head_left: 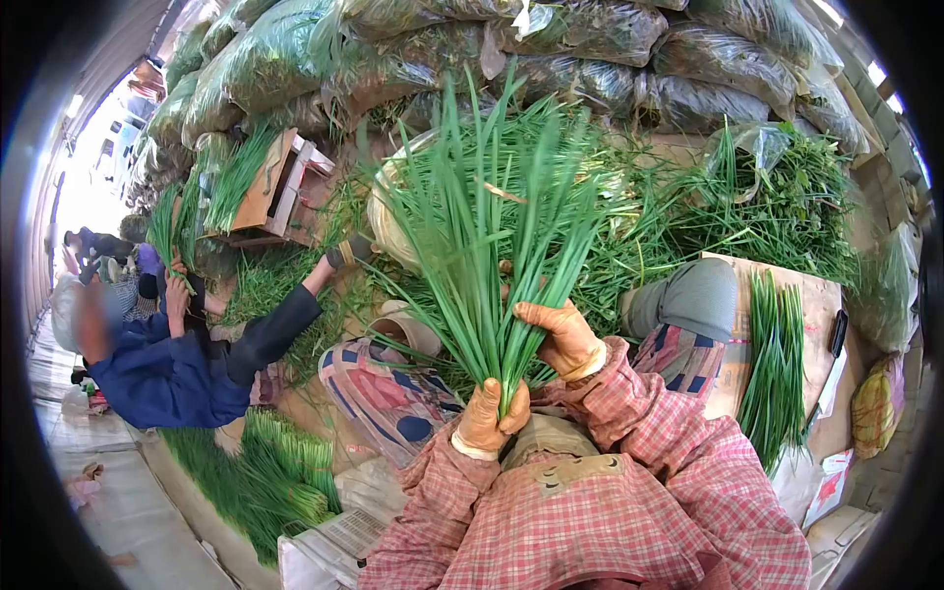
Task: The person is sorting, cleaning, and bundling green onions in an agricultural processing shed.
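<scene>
A fanned bunch of garlic chives (492, 236) stands upright in front of my chest, its leaf tips spread away from me. My left hand (489, 421), in a tan glove, is closed round the pale stem ends at the bottom. Higher up, my right hand (565, 336), gloved alike, has its thumb across the leaves on the right side. Some of its fingers pass behind the leaves and are partly hidden. Past the bunch, a heap of loose chives (629, 231) lies around a pale, round-edged bundle or container (390, 211), largely covered by leaves.
To my right, a board (723, 379) bears a chive bunch (774, 364) and a black-handled knife (838, 334). On the left, a seated person (187, 364) in blue holds chives. Stacked bunches (265, 482) lie lower left. Filled plastic bags (580, 84) line the back.
</scene>
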The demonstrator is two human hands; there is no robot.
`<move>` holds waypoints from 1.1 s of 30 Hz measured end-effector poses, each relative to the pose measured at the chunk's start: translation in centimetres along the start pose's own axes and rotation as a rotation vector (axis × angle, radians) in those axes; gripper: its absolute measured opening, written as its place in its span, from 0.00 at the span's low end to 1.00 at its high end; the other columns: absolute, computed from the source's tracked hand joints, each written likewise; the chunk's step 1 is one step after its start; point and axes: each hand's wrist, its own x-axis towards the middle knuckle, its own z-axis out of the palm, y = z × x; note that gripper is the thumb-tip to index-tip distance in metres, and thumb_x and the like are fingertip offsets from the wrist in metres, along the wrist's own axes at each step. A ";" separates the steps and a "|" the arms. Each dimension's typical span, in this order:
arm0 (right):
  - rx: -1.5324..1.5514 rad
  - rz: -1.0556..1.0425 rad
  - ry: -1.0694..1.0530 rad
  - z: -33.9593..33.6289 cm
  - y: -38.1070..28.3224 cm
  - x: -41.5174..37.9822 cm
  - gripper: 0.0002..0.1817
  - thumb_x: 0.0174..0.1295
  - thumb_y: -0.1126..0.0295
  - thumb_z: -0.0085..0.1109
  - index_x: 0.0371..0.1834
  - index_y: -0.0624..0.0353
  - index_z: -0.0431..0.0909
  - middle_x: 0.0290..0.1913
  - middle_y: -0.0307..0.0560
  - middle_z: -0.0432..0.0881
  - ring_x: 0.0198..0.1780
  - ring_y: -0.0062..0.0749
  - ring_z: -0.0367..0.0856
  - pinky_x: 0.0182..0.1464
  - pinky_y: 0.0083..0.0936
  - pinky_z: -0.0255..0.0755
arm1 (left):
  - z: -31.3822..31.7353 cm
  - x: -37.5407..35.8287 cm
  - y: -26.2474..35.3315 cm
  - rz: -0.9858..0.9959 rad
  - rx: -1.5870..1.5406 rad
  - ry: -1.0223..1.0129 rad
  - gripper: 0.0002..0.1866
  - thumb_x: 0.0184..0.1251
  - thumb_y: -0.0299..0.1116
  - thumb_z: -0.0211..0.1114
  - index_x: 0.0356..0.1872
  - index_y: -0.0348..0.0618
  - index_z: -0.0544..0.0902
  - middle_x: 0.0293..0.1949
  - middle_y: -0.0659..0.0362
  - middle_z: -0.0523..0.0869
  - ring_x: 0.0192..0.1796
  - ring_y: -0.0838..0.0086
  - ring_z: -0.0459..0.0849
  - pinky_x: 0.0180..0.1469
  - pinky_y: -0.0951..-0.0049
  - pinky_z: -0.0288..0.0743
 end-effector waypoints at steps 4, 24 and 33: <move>-0.026 -0.003 0.054 -0.3 0.1 -0.1 0.25 0.54 0.79 0.59 0.58 0.58 0.69 0.46 0.40 0.78 0.47 0.27 0.76 0.51 0.26 0.70 | -0.7 0.3 -0.1 -0.051 0.007 -0.004 0.29 0.57 0.63 0.55 0.16 0.46 0.69 0.08 0.69 0.63 0.10 0.84 0.58 0.13 0.81 0.49; -1.546 -0.333 0.004 7.3 -11.3 4.7 0.17 0.52 0.68 0.62 0.46 0.58 0.76 0.24 0.38 0.71 0.27 0.21 0.69 0.32 0.19 0.67 | -3.3 -0.3 -0.9 -0.050 0.068 0.001 0.28 0.60 0.57 0.57 0.51 0.45 0.70 0.12 0.67 0.66 0.11 0.85 0.59 0.14 0.81 0.50; -1.329 -0.091 -0.092 4.5 -9.0 4.0 0.12 0.52 0.67 0.62 0.35 0.63 0.79 0.26 0.45 0.77 0.30 0.22 0.73 0.34 0.22 0.69 | -2.4 -0.4 -0.4 -0.037 0.189 0.040 0.29 0.56 0.65 0.53 0.17 0.46 0.68 0.08 0.67 0.63 0.10 0.83 0.58 0.14 0.79 0.49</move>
